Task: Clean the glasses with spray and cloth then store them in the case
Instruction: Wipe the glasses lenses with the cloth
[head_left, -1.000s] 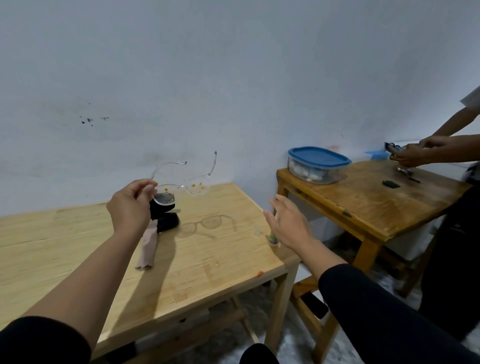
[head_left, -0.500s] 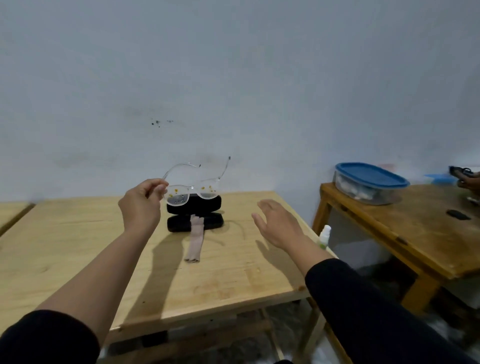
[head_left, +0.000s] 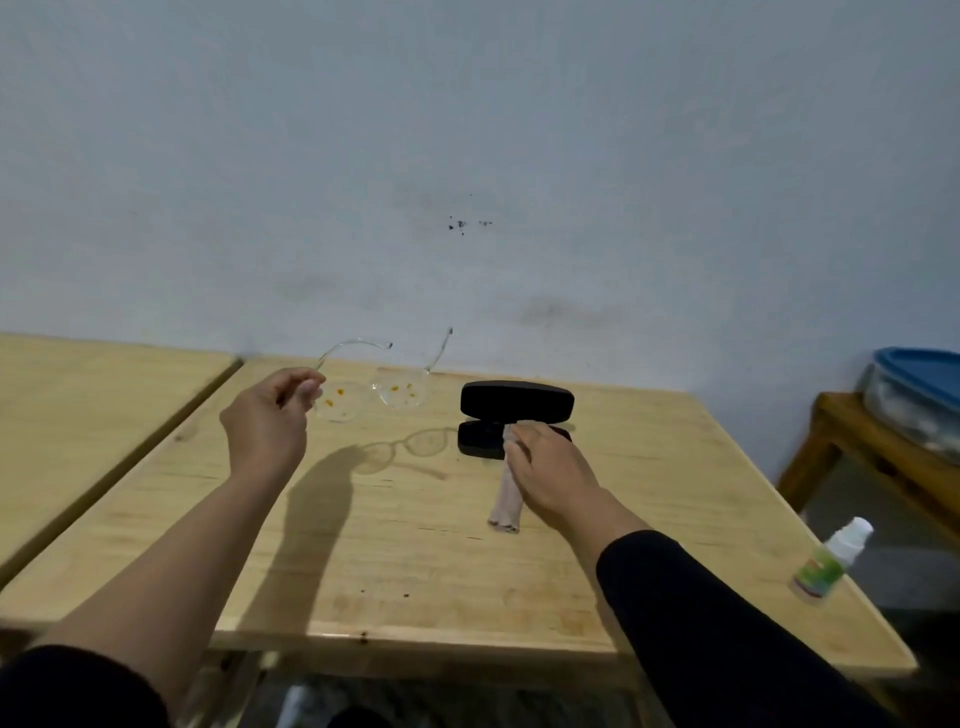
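Observation:
My left hand (head_left: 265, 426) pinches the clear glasses (head_left: 400, 392) by the left rim and holds them above the wooden table (head_left: 415, 571), arms pointing at the wall. Orange specks dot both lenses. To their right, the black case (head_left: 517, 400) lies open on the table. A pinkish cloth (head_left: 504, 506) trails from the case's lower half toward me. My right hand (head_left: 550, 467) lies palm down on the cloth, fingers curled over its upper end beside the case. A small white spray bottle (head_left: 826, 561) with a green label stands at the table's right edge.
A second wooden table (head_left: 78, 415) adjoins on the left with a narrow gap between. At the far right a clear container with a blue lid (head_left: 914, 395) sits on a darker wooden table (head_left: 852, 441). A bluish wall runs behind.
My right hand has moved left, from open in the air near the bottle down onto the cloth. My left hand still holds the glasses up. The view has swung left.

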